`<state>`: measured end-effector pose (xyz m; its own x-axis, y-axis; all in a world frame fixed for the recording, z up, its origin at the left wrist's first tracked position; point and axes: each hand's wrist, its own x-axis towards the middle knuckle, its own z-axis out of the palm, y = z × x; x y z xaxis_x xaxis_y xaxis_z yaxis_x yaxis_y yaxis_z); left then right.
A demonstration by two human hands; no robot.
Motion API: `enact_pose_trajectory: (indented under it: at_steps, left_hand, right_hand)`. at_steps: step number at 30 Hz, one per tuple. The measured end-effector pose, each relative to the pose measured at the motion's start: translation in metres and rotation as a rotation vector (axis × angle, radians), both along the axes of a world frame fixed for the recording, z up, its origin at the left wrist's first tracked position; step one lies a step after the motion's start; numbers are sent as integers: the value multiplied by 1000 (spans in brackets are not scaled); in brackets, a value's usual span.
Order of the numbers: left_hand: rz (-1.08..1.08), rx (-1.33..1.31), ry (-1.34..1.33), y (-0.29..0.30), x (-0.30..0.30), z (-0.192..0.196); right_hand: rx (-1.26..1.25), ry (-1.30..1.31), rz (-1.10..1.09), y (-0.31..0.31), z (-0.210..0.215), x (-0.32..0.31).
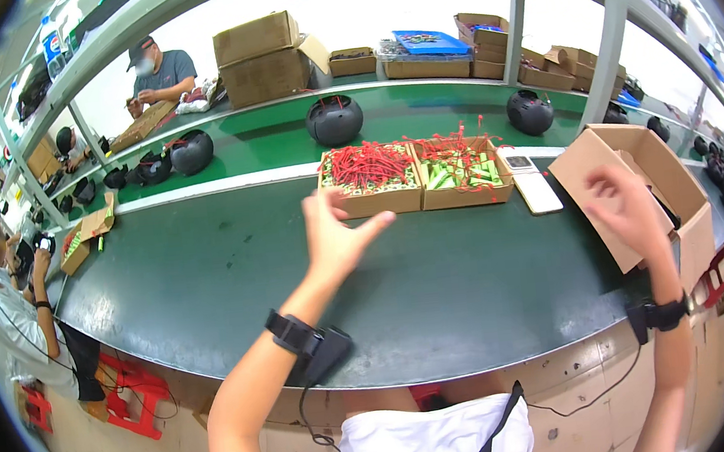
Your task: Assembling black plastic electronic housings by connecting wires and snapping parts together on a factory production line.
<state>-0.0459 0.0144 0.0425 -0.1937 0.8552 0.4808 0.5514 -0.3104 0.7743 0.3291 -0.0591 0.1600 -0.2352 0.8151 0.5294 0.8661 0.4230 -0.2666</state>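
My left hand (337,237) hovers over the dark green table, its thumb and fingers apart and nothing between them. Just beyond it stands a shallow cardboard box (377,204) heaped with red wires (367,166) over pale green pieces. Joined side by side with that box is a second one (468,198), with bright green pieces (461,173) and thin red wires. My right hand (626,209), slightly blurred, is raised in front of an open carton (587,169), fingers loosely curved and apart from the thumb. Whether it touches the carton, I cannot tell. Black straps circle both wrists.
A white flat device (536,192) with a small screen lies beside the boxes. Behind runs a green conveyor (421,116) carrying dark round housings (334,120). Metal shelf posts (606,46) rise there. Co-workers (160,71) are across the line and at the left (16,303).
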Motion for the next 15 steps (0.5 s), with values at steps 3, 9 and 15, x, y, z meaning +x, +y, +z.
enact_pose_trajectory:
  at_steps: [3,9,15]
  left_hand:
    - [71,-196,76,19,-49,0]
    - [-261,-217,-35,61,-70,-8]
    - [-517,-200,-240,81,-65,-25]
  right_hand:
    - [-113,-11,220,8,-8,-59]
    - [-214,-83,418,21,-57,-120]
    - [-544,138,636,46,-86,-127]
